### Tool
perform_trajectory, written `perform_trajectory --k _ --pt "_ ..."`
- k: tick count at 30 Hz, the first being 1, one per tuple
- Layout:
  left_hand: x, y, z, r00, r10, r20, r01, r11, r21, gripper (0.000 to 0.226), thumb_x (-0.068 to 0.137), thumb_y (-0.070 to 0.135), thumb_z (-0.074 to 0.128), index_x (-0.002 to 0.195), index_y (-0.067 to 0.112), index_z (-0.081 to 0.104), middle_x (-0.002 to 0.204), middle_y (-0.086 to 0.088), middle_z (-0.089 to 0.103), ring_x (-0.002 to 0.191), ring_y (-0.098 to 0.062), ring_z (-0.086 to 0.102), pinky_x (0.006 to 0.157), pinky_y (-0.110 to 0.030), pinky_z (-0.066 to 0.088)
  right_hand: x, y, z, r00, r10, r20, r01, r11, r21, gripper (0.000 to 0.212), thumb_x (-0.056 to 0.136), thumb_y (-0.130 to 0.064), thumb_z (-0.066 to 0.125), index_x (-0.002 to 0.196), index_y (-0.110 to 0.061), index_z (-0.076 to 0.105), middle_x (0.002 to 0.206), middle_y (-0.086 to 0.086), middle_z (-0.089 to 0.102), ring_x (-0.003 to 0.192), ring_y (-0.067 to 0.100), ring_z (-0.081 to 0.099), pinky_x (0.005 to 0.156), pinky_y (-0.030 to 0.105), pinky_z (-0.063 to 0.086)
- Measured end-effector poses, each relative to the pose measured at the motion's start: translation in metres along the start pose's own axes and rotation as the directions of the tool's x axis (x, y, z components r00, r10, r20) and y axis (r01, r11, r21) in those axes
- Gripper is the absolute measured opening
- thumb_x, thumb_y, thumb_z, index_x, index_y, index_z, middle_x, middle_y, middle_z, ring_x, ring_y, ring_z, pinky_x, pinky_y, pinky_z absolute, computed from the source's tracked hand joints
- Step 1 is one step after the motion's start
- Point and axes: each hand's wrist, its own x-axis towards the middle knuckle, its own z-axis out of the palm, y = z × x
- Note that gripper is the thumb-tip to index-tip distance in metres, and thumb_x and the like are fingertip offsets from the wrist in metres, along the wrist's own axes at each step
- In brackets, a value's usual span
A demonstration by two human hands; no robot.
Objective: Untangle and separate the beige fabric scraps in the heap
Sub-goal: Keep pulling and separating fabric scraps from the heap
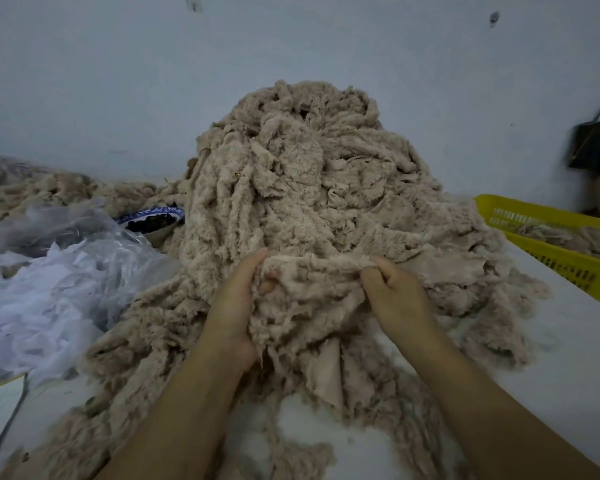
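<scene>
1. The left hand (238,299) grips the left end of a beige scrap (312,275). Its thumb lies along the top edge and its fingers are curled in underneath, with one fingertip peeping through the pile.
2. The right hand (395,292) pinches the scrap's right end between thumb and curled fingers. The two hands are apart, with the scrap stretched across between them.
3. The scrap is fluffy and fleece-like on its face, with frayed, ragged edges. A smooth, flat backing shows where a flap hangs down at 6 o'clock from the hands.
4. The scrap sits on the near slope of the heap (309,168), tangled with strips above and below it.
5. The heap rises at 12 o'clock from the hands, a tall mound of the same beige strips, twisted and looped over each other. Its skirts spread across the white tabletop (568,358) toward 7 and 4 o'clock.
6. At 2 o'clock a yellow basket (561,268) stands just beside the heap's edge, with more beige scraps inside.
7. At 10 o'clock a blue-rimmed bowl (146,213) of dark bits touches the heap.
8. At 9 o'clock lies crumpled clear and white plastic (49,289), with a lower beige pile (49,185) behind it.
9. A pale wall (118,81) backs everything, and a dark bag (596,140) hangs at 1 o'clock, blurred.
</scene>
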Motion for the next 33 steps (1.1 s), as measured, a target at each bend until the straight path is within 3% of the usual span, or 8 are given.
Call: perform_trajectory --k 3,5,11,14,19,24,28,33 --pt "0.001 0.000 0.000 1.000 -0.001 0.009 0.001 0.999 -0.041 0.048 0.076 0.043 0.072 0.114 0.015 0.076 0.118 -0.015 0.072 0.104 -0.034 0.071 0.081 -0.052 0.060 0.002 -0.005 0.004 0.999 0.031 -0.030 -0.030 0.999 0.044 0.040 0.101 -0.016 0.043 0.063 -0.029 0.042 0.050 -0.015 0.028 0.046 0.004 0.023 0.059 0.029 0.025" --pt "0.003 -0.001 0.000 0.999 0.009 0.031 -0.007 0.998 -0.057 0.047 0.075 0.042 0.072 0.113 0.015 0.076 0.117 -0.015 0.073 0.104 -0.035 0.071 0.078 -0.051 0.061 0.003 -0.005 0.008 0.995 0.089 -0.038 -0.084 0.991 0.100 0.027 0.102 -0.024 0.042 0.093 -0.045 0.057 0.075 -0.021 0.049 0.067 -0.001 0.043 0.073 0.034 0.037" --pt "-0.001 -0.005 0.000 0.982 0.167 0.092 -0.190 0.830 0.525 0.026 0.065 0.067 0.064 0.078 0.048 0.077 0.088 0.022 0.075 0.080 0.006 0.071 0.067 -0.017 0.055 0.015 -0.001 -0.006 0.926 0.377 -0.029 -0.303 0.787 0.537 0.021 0.106 -0.027 0.042 0.123 -0.025 0.054 0.095 0.004 0.072 0.078 0.021 0.072 0.069 0.040 0.060" --pt "0.000 -0.013 -0.002 0.972 0.111 0.208 -0.229 0.649 0.726 0.043 0.067 0.067 0.067 0.089 0.032 0.078 0.093 0.013 0.076 0.087 -0.006 0.071 0.083 -0.030 0.056 0.017 0.004 -0.010 0.931 0.358 -0.068 -0.266 0.795 0.545 0.037 0.104 -0.031 0.045 0.141 -0.028 0.051 0.118 0.004 0.070 0.102 0.029 0.069 0.085 0.050 0.059" --pt "-0.001 -0.010 -0.001 0.985 0.085 0.147 -0.158 0.772 0.615 0.018 0.072 0.059 0.067 0.074 0.044 0.078 0.074 0.031 0.069 0.066 0.018 0.061 0.057 -0.003 0.044 0.012 0.001 -0.007 0.959 0.256 -0.122 -0.192 0.904 0.383 0.034 0.103 -0.026 0.045 0.088 -0.043 0.069 0.107 0.009 0.068 0.099 0.034 0.064 0.086 0.052 0.057" --pt "0.003 -0.013 0.000 0.988 0.121 0.095 -0.153 0.845 0.512 0.008 0.067 0.060 0.068 0.070 0.056 0.074 0.086 0.034 0.069 0.089 0.015 0.056 0.075 -0.014 0.041 0.006 -0.002 -0.002 0.967 -0.081 -0.242 0.096 0.994 0.052 0.017 0.100 -0.033 0.045 0.087 -0.032 0.056 0.107 -0.015 0.049 0.092 -0.009 0.052 0.072 0.010 0.043" --pt "0.005 -0.024 0.002 0.974 0.198 0.109 -0.226 0.826 0.516 0.012 0.085 0.047 0.071 0.077 0.040 0.077 0.092 0.018 0.073 0.084 0.005 0.065 0.076 -0.012 0.053 -0.003 -0.006 0.012 0.988 -0.151 0.034 0.153 0.986 -0.066 0.050 0.091 -0.070 0.043 0.076 -0.023 0.053 0.076 -0.008 0.052 0.067 -0.002 0.050 0.060 0.010 0.040" --pt "0.010 -0.025 -0.003 0.965 0.235 0.117 -0.262 0.820 0.510 0.013 0.091 0.043 0.067 0.083 0.044 0.077 0.079 0.027 0.072 0.070 0.014 0.064 0.053 -0.005 0.045 -0.001 -0.001 0.021 0.970 -0.156 0.185 0.191 0.964 -0.186 0.034 0.101 -0.038 0.049 0.072 -0.021 0.041 0.067 -0.009 0.038 0.057 0.000 0.039 0.055 0.013 0.035"
